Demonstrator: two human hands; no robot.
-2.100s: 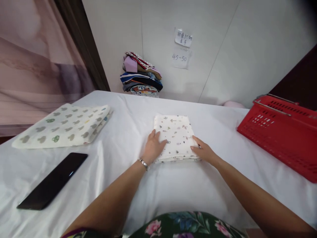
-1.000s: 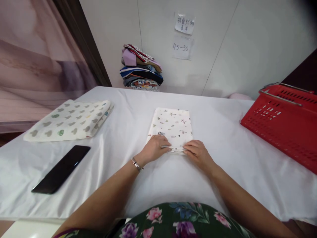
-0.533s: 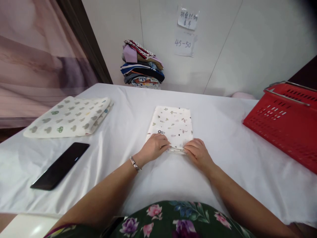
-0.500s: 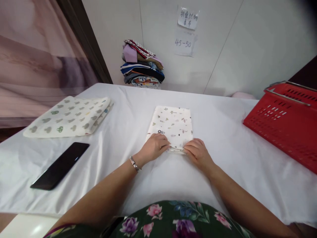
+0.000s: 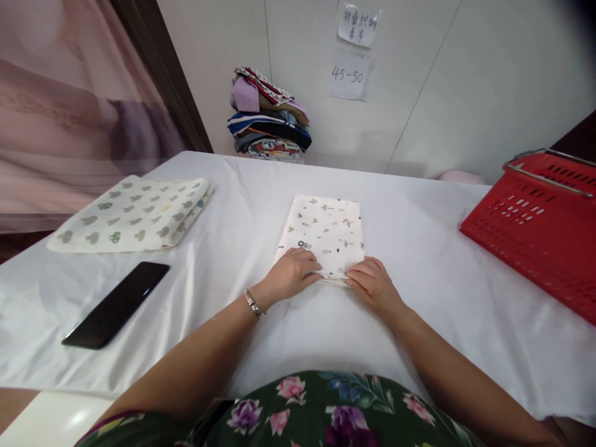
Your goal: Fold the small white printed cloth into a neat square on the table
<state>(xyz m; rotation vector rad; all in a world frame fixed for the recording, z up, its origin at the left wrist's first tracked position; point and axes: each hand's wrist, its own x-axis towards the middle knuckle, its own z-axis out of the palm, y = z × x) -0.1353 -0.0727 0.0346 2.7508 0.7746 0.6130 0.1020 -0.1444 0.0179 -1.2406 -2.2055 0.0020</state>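
Note:
A folded white cloth (image 5: 325, 230) with small printed plants and animals lies flat in front of me. My left hand (image 5: 294, 271) grips the near left part of its folded edge between thumb and fingers. At the near right corner, my right hand (image 5: 370, 278) pinches the same edge. Between the two hands the layered fold shows. The fingertips' undersides are hidden.
A white tablecloth (image 5: 246, 211) covers the table. On the left lie a larger folded cloth with mushroom prints (image 5: 133, 214) and a black phone (image 5: 116, 304). A red basket (image 5: 549, 236) stands at right. Behind the table's far edge is a stack of folded fabrics (image 5: 270, 118).
The view has shifted slightly, so everything sits a little differently in it. Both hands keep their hold on the cloth's near edge with hardly any movement.

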